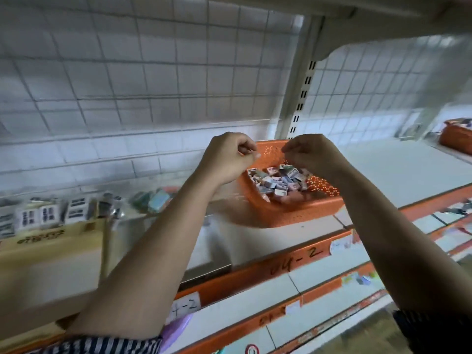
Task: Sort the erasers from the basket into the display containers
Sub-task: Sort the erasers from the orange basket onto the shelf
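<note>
Both the left hand (231,155) and right hand (310,153) hung curled over the basket (293,213) of erasers (278,181). Whether either held anything could not be told. Picking seemed in hand, with a carry to the display containers (132,213) next.

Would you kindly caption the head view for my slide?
Left hand and right hand hover over orange basket of erasers.

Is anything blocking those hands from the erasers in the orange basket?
Nothing visible does. The left hand and right hand hang over the open orange basket, and the erasers lie uncovered below them.
</note>
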`<state>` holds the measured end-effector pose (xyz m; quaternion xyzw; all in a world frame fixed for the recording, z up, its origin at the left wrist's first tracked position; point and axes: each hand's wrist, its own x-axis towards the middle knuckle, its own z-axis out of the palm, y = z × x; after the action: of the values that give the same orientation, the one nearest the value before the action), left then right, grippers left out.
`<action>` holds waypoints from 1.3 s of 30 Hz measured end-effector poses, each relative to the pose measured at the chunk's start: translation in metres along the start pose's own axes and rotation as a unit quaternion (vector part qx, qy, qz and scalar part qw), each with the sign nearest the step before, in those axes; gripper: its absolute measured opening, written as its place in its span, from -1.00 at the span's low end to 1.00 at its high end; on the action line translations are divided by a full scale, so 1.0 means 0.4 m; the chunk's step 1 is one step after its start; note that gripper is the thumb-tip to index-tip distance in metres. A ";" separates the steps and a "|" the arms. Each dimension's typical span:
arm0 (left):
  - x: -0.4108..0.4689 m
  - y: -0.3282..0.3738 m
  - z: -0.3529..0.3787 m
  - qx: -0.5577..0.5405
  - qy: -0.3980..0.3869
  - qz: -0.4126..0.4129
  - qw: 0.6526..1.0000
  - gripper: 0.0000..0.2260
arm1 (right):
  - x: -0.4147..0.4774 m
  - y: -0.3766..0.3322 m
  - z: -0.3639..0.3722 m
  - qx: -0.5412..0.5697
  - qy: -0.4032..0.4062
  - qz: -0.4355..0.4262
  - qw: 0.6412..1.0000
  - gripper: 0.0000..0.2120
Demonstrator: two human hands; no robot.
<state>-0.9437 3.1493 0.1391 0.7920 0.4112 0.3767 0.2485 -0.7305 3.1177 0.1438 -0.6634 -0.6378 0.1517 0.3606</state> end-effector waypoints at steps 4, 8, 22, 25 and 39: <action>0.036 0.018 0.099 0.004 0.012 -0.012 1.000 -0.89 | 0.007 0.095 -0.059 -0.059 -0.048 -0.016 0.997 -0.89; 0.058 0.025 0.167 0.005 0.027 -0.026 0.999 -0.88 | 0.018 0.157 -0.086 -0.116 -0.141 -0.041 0.982 -0.84; 0.068 0.009 0.242 0.053 0.005 -0.074 0.996 -0.82 | 0.072 0.240 -0.014 -0.216 -0.347 -0.115 0.906 -0.71; 0.076 0.010 0.248 0.077 -0.034 -0.093 0.992 -0.84 | 0.073 0.249 -0.012 -0.206 -0.337 -0.119 0.911 -0.76; 0.134 0.012 0.321 0.148 -0.352 -0.119 0.917 -0.81 | 0.073 0.264 -0.063 0.097 0.029 0.008 0.995 -0.90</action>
<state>-0.8185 3.1808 0.0874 0.8463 0.4396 -0.0236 0.3000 -0.6320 3.1463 0.0981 -0.6344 -0.6042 0.1959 0.4406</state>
